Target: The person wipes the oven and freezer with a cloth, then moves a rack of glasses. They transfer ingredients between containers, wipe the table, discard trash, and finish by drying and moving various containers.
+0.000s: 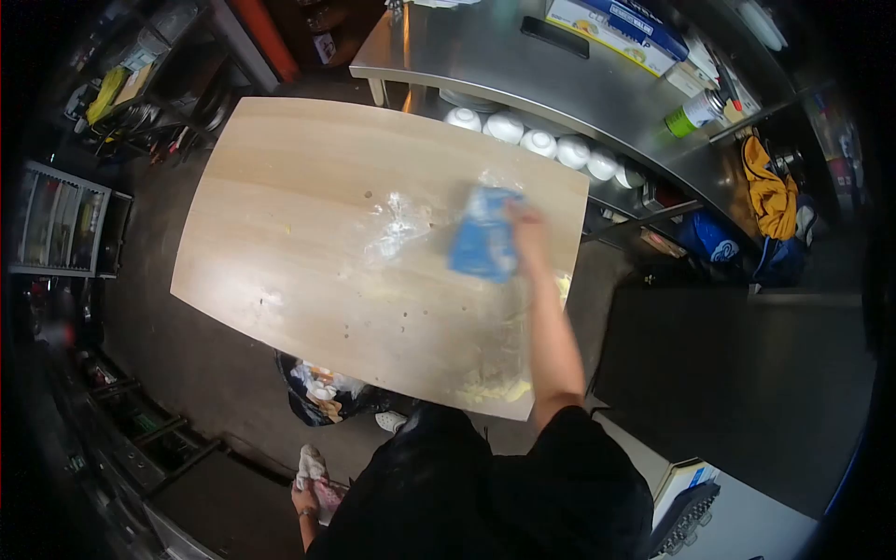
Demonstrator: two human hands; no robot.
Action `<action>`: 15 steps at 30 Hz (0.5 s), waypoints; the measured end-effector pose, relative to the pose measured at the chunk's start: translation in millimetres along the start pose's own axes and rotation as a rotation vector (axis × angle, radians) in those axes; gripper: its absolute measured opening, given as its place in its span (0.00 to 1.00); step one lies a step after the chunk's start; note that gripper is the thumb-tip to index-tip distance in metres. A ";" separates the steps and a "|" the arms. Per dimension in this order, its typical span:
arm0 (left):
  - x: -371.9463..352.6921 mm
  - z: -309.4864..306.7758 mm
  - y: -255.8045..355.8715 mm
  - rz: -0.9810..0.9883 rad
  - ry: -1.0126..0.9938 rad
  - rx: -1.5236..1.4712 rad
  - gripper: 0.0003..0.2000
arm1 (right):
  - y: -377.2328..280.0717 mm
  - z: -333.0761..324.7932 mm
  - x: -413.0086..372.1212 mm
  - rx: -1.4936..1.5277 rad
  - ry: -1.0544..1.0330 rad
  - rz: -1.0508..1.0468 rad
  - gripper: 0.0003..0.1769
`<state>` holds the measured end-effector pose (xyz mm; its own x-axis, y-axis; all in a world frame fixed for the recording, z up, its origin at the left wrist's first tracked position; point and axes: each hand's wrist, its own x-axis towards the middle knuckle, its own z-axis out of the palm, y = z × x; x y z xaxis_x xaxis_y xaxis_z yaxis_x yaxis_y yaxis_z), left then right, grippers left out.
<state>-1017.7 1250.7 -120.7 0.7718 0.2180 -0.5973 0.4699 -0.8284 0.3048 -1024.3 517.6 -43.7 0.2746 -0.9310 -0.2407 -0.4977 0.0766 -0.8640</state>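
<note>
My right hand (527,224), blurred by motion, grips the right side of a flat blue cloth (481,245) with white smears on it. The cloth is against the right half of the wooden table (280,177). White powder (397,227) is spread to its left, and yellowish crumbs (495,387) are scattered by the near right corner. Low at the lower left, away from the table, my left hand (304,501) is closed around a crumpled white and pink cloth (322,485).
Behind the table stands a steel counter (467,47) with a phone (554,37), boxes (621,33) and a spray can (695,114). White bowls (539,143) sit on its lower shelf. A black rubbish bag (303,397) is below the table's near edge.
</note>
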 end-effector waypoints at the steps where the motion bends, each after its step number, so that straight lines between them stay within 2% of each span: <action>1: -0.2 -0.3 -9.7 0.001 0.000 -0.010 0.28 | 26.6 -24.3 41.7 -0.009 0.118 -0.184 0.21; 3: -0.9 1.8 -24.3 -0.105 0.022 0.156 0.27 | 25.7 -65.4 89.0 0.299 0.050 -0.099 0.18; 4: -6.4 2.7 -20.1 -0.105 0.017 0.150 0.27 | 29.9 -71.8 110.8 0.429 0.052 -0.080 0.20; 5: -17.2 2.4 -17.8 -0.152 0.012 0.151 0.27 | 39.9 -67.2 133.3 0.425 0.052 -0.088 0.20; 7: -32.9 6.6 -0.6 -0.197 0.008 0.146 0.27 | 79.9 -45.5 181.3 0.074 0.222 -0.168 0.22; 8: -39.3 7.5 3.1 -0.188 0.030 0.168 0.26 | 88.0 -27.1 186.2 -0.103 0.195 -0.219 0.27; 9: -43.7 7.5 5.6 -0.179 0.053 0.193 0.25 | 97.3 4.1 192.3 -0.134 0.312 -0.348 0.23; 10: -46.0 3.9 4.8 -0.171 0.075 0.224 0.24 | 102.4 40.3 188.8 -0.165 0.429 -0.470 0.21; 11: -44.1 2.8 2.0 -0.175 0.076 0.227 0.24 | 62.5 58.9 140.6 -0.383 0.358 -0.430 0.18; 12: -39.2 4.5 -7.7 -0.145 0.052 0.199 0.23 | 68.4 89.8 115.8 -0.484 0.440 -0.656 0.17; 13: -37.7 4.9 -6.6 -0.109 0.025 0.172 0.23 | 64.2 114.7 80.1 -0.480 0.251 -0.540 0.15; 14: -38.8 8.4 -6.2 -0.109 0.020 0.169 0.23 | 66.3 142.9 38.0 -0.597 0.423 -0.841 0.14; 15: -47.3 11.8 8.0 -0.093 0.027 0.125 0.23 | 64.7 169.3 1.1 -0.598 0.210 -0.675 0.15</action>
<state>-1055.5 1227.7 -98.7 0.7395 0.3097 -0.5977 0.4846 -0.8611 0.1534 -917.0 582.0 -174.8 0.5349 -0.7615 0.3662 -0.6445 -0.6479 -0.4060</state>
